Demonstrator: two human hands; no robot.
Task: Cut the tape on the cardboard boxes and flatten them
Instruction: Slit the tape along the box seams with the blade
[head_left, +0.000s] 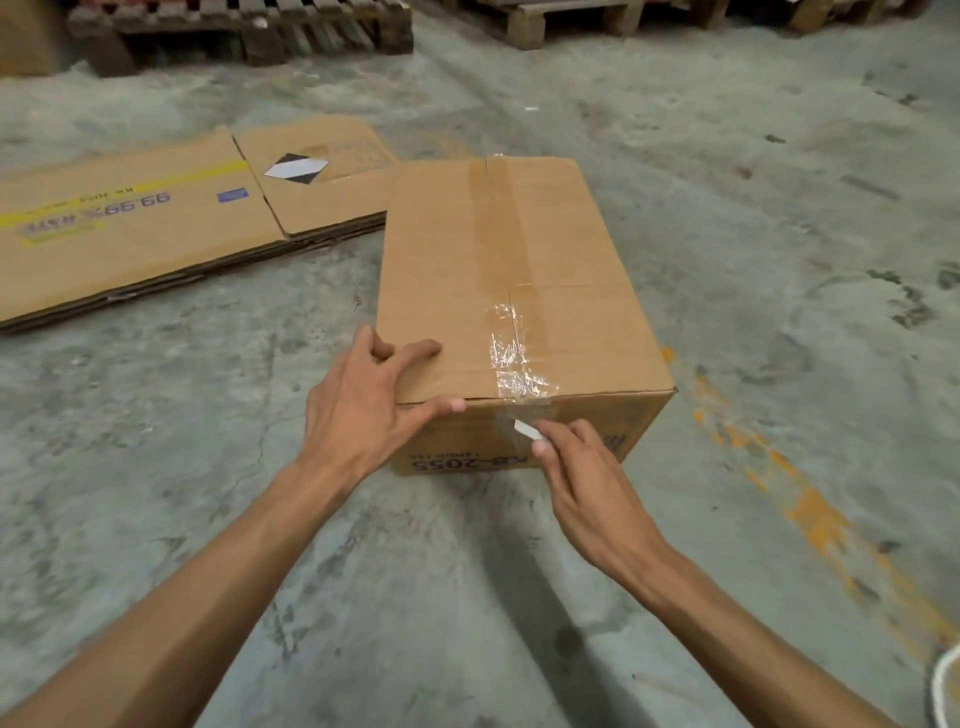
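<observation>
Right hand (587, 483) pinching blade (525, 429) at box (519, 291) near face; tape (506, 260) seam running away toward 12 o'clock. Left hand (363, 410) spread, bracing corner at 9 o'clock.

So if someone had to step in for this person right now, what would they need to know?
Left hand: open, pressed on the near top corner of the closed box, steadying it.
Right hand: pinching a small blade against the tape on the box's near face, just under the top edge.
Done: flattened cardboard lies on the floor to the left.
Left: the tape along the top seam looks uncut; slit it, open the flaps, flatten the box.
</observation>
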